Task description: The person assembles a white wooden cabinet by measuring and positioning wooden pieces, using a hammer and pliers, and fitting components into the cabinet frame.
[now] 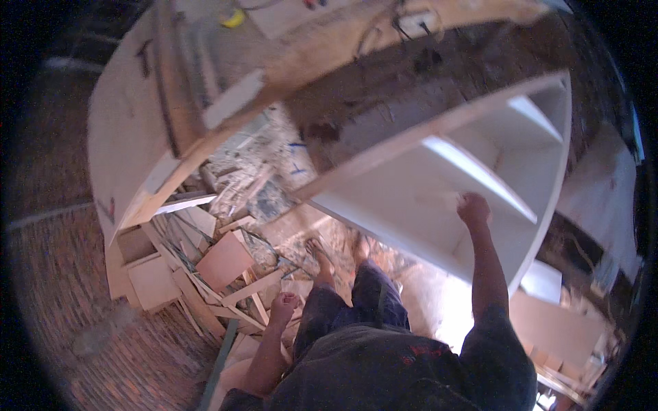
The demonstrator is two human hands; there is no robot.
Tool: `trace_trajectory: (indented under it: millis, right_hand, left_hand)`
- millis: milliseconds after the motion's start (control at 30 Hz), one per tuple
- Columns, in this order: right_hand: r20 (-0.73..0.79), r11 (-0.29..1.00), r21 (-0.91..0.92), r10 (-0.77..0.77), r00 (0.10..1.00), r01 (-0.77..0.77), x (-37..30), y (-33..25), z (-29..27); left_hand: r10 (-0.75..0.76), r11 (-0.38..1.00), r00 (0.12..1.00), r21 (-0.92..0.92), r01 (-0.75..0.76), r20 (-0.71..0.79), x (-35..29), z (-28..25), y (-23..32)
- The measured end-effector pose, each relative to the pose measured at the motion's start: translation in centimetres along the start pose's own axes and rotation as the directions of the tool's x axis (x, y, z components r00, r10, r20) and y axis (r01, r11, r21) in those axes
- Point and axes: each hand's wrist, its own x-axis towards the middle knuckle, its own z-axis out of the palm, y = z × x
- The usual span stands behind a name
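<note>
A large cabinet carcass with white inner panels (411, 181) and wooden edges lies tilted in front of me to the right. My right hand (474, 209) is over its inside, next to a white shelf divider (480, 175), with the fingers closed. A faint pale shape shows at the fingertips, too blurred to name. My left hand (285, 303) hangs low beside my leg, its fingers curled in and nothing visible in them. Nearest to it are wood offcuts (255, 286) piled on the ground.
A wooden workbench (308, 58) stands beyond the carcass, with a yellow item (233, 18) and cords on it. Scrap boards (225, 262) and strips heap at the left, near a ribbed brick floor (89, 294). More panels (555, 325) lie at the right.
</note>
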Motion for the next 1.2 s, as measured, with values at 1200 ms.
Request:
trace_trajectory:
  millis: [1200]
  right_hand:
    - [-0.284, -0.116, 0.648, -0.954, 0.098, 0.752, -30.3, -77.2, -33.3]
  left_hand:
    - [0.432, 0.829, 0.664, -0.022, -0.559, -0.610, 10.5, -31.8, -21.9]
